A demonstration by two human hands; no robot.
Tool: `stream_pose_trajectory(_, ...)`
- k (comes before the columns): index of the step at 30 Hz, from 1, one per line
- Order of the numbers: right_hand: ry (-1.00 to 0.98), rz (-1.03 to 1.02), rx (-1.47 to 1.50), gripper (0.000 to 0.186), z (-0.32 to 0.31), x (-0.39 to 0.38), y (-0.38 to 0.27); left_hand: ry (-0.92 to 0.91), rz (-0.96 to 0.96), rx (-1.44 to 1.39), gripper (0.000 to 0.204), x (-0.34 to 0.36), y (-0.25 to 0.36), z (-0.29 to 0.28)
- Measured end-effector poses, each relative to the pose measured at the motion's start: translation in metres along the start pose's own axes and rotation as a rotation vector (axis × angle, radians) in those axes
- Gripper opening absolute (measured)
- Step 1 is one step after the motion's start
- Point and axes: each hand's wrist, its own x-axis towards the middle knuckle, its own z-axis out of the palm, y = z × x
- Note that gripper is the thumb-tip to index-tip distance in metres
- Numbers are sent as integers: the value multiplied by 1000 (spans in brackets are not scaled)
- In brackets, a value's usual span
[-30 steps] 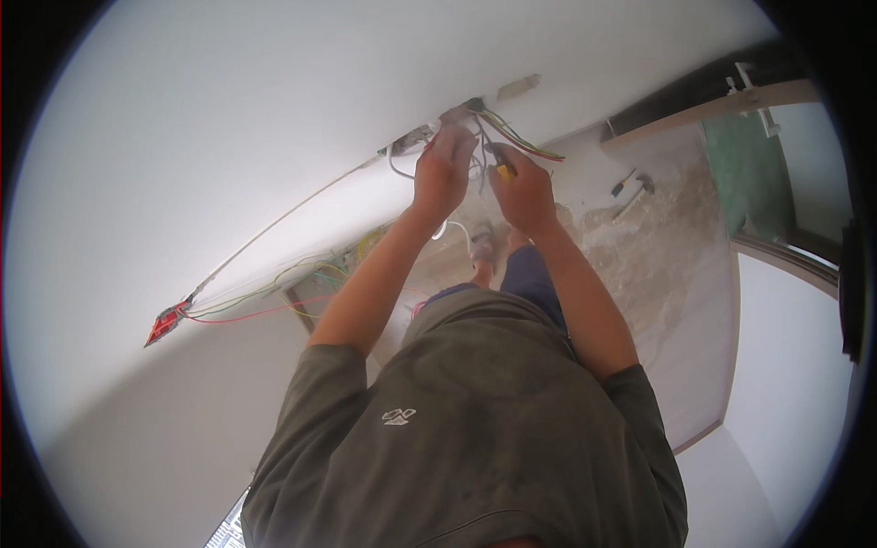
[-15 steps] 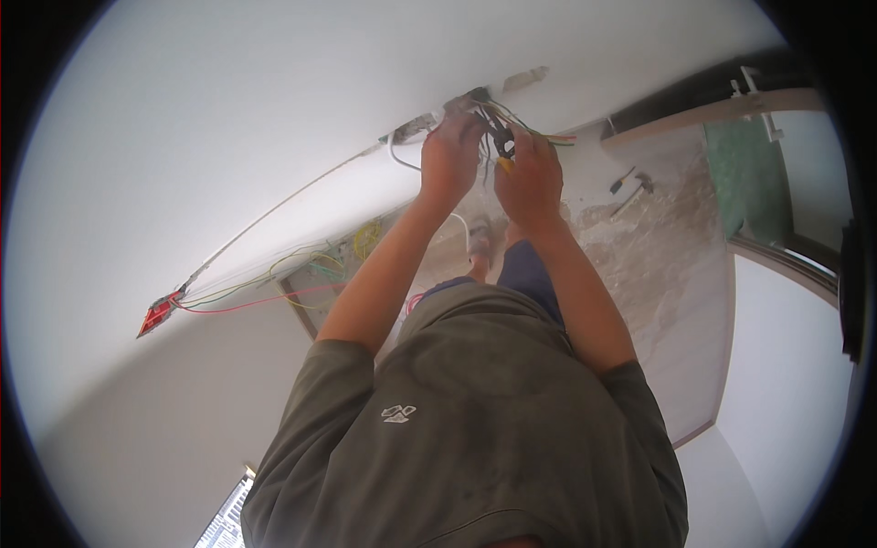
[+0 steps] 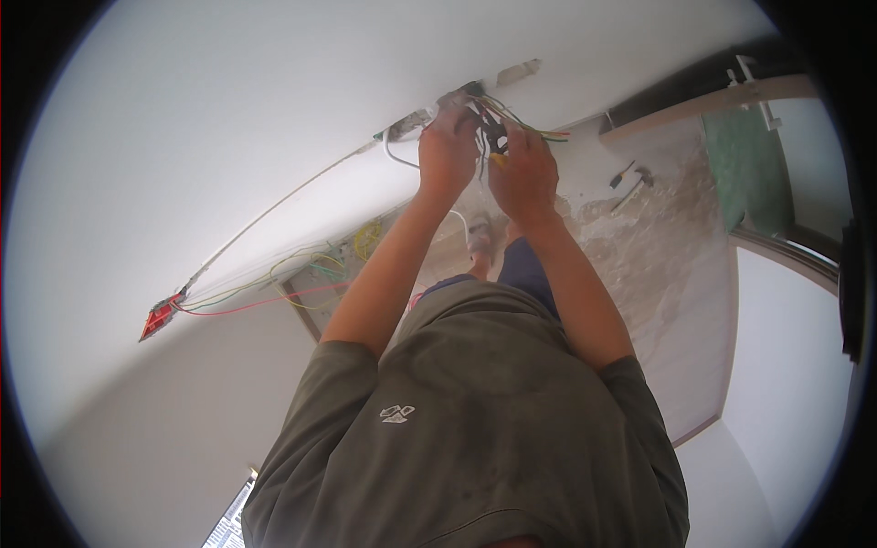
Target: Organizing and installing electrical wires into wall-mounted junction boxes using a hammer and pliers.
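Observation:
My right hand [image 3: 525, 175] is closed around pliers [image 3: 494, 132] with dark jaws and a bit of yellow on the handle. Their jaws point up toward the wall, among the wires. Close beside them, my left hand [image 3: 447, 153] pinches dark wire at a rough opening [image 3: 470, 89] cut in the white wall; its fingertips are partly hidden. Green, yellow and red wires [image 3: 546, 133] stick out of that opening, passing behind my right hand. A white cable [image 3: 395, 157] loops down from the wall left of my left hand.
A filled groove runs left along the wall to a red wall box [image 3: 162, 316] with loose coloured wires. A yellow wire coil [image 3: 367, 241] lies near the wall's foot. On the dusty floor [image 3: 667, 237] lie a hammer [image 3: 635, 190] and a brush [image 3: 622, 175]. A window frame [image 3: 722, 102] stands at right.
Both hands and the pliers stay at the wall opening, with a slight shift in my right hand's position toward my left. The whole view has tilted a little.

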Motion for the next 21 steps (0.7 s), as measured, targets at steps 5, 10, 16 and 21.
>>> stream_pose_trajectory(5, 25, -10, 36, 55, 0, -1, -2, 4, -12, 15, 17, 0, 1, 0)
stream_pose_trajectory(10, 31, 8, 68, 54, 3, 0, -3, 2, 4, 48, 17, -1, 4, -2)
stream_pose_trajectory(16, 44, -13, -23, 54, 7, 0, 0, -23, -53, -4, 19, -4, 10, -4)
stream_pose_trajectory(21, 52, -14, -20, 55, 8, 0, 1, -17, -69, -24, 20, -4, 11, -4)
